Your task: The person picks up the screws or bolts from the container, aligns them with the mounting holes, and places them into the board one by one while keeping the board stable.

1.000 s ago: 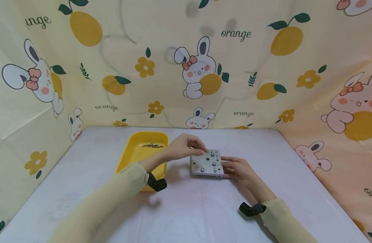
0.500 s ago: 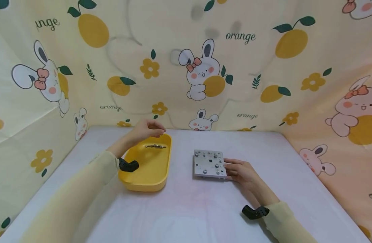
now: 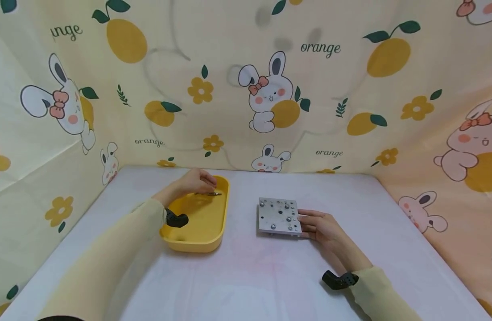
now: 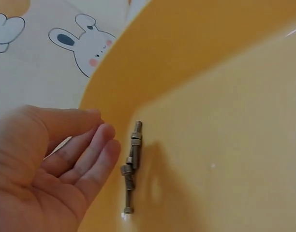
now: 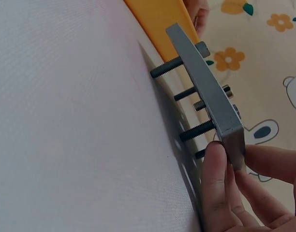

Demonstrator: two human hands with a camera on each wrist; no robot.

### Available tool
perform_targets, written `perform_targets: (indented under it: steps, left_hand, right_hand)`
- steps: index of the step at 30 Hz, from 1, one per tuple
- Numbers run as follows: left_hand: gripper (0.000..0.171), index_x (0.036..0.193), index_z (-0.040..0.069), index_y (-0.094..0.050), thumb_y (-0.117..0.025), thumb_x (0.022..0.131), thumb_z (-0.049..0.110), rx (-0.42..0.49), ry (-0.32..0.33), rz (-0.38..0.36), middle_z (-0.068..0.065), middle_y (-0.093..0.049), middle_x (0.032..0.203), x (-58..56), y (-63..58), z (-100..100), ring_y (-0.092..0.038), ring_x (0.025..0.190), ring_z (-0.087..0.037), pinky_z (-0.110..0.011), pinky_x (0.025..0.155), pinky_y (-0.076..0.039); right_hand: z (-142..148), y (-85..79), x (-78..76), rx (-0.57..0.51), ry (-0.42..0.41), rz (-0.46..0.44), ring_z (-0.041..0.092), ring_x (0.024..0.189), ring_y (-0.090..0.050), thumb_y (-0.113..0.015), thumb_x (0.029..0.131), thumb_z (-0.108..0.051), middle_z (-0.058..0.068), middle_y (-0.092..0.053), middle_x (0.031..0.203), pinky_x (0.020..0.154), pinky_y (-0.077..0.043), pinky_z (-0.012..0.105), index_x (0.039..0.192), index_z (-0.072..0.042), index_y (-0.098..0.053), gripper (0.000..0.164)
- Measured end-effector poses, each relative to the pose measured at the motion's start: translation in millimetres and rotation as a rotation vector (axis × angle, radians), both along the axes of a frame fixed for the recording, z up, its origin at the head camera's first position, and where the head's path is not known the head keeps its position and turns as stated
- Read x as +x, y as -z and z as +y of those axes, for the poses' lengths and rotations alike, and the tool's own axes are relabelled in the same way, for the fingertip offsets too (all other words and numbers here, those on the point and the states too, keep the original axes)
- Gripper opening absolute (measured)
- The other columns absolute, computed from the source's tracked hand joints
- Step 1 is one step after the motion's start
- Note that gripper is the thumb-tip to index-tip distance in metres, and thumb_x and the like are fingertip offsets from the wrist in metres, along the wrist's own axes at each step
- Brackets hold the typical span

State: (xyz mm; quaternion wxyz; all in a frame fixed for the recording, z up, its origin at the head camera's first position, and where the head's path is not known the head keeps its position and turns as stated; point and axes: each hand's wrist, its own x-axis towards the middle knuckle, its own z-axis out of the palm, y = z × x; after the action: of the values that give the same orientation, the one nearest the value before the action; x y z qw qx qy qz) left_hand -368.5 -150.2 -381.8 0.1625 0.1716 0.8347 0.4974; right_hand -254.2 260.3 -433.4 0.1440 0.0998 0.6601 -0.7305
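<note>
Over the far end of the yellow tray (image 3: 197, 227), my left hand (image 3: 197, 181) hovers with bent fingers and nothing visible between them. In the left wrist view, its fingertips are just beside a small row of metal socket-head screws (image 4: 136, 152) lying on the tray floor. My right hand (image 3: 324, 227) pinches the right edge of a square silver metal plate (image 3: 271, 218), thumb and fingers on opposite faces. Several screws stand in the plate's holes. The right wrist view shows the plate (image 5: 208, 92) raised off the table, with threaded shanks (image 5: 199, 130) protruding beneath.
The tray stands left of the plate on a white-covered table (image 3: 246, 276), with a gap between them. A patterned cloth (image 3: 229, 111) with rabbits and oranges hangs behind and at both sides. Black wrist devices (image 3: 340, 280) sit on both wrists.
My left hand has left the plate and moved left, then lowered into the tray by the screws. A screw at the plate's far left corner has come into sight. The right hand keeps its grip.
</note>
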Motion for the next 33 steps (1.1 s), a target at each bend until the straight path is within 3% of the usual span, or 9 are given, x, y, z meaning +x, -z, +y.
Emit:
perform_targets:
  steps: [5, 13, 22, 30, 33]
  left_hand:
    - [0.029, 0.115, -0.012, -0.063, -0.07, 0.088, -0.004, -0.012, -0.007, 0.011, -0.025, -0.067, 0.111, -5.0, 10.8, 6, -0.068, 0.097, -0.029, -0.035, 0.084, -0.054]
    - [0.027, 0.115, -0.011, -0.063, -0.068, 0.09, -0.001, -0.05, -0.087, -0.006, -0.019, -0.07, 0.105, -7.0, 16.4, 9, -0.069, 0.093, -0.028, -0.035, 0.083, -0.055]
    - [0.024, 0.112, -0.012, -0.064, -0.067, 0.09, -0.003, -0.057, -0.067, 0.001, -0.022, -0.07, 0.102, -8.0, 21.2, 10, -0.068, 0.09, -0.029, -0.035, 0.081, -0.055]
    - [0.026, 0.11, -0.011, -0.065, -0.071, 0.086, -0.006, -0.037, -0.107, 0.003, -0.02, -0.071, 0.1, -11.2, 30.4, 12, -0.069, 0.089, -0.027, -0.034, 0.078, -0.056]
    - [0.025, 0.11, -0.01, -0.067, -0.071, 0.086, -0.005, -0.051, -0.092, 0.019, -0.02, -0.071, 0.101, -11.1, 32.2, 12, -0.069, 0.089, -0.024, -0.032, 0.078, -0.056]
  right_hand:
    - [2, 1.6, 0.6, 0.006, -0.007, 0.004, 0.024, 0.093, -0.068, -0.064, 0.096, -0.01, 0.014, -0.068, 0.114, 0.075, -0.056, 0.033, 0.142, 0.001, -0.048, 0.05]
    - [0, 1.7, 2.0, 0.008, -0.004, 0.003, 0.022, 0.092, -0.069, -0.065, 0.095, -0.011, 0.013, -0.068, 0.114, 0.073, -0.056, 0.031, 0.142, 0.0, -0.049, 0.051]
    - [2, 0.4, 1.5, 0.008, 0.007, -0.005, 0.023, 0.094, -0.068, -0.068, 0.094, -0.011, 0.014, -0.068, 0.116, 0.074, -0.056, 0.032, 0.141, -0.002, -0.05, 0.052]
    - [2, 0.4, 1.7, 0.015, 0.008, 0.002, 0.023, 0.094, -0.068, -0.068, 0.094, -0.011, 0.014, -0.068, 0.116, 0.075, -0.056, 0.032, 0.141, -0.001, -0.05, 0.051]
    - [1, 0.4, 1.8, 0.019, 0.009, 0.003, 0.022, 0.094, -0.068, -0.067, 0.094, -0.011, 0.014, -0.068, 0.115, 0.074, -0.056, 0.032, 0.14, -0.001, -0.051, 0.051]
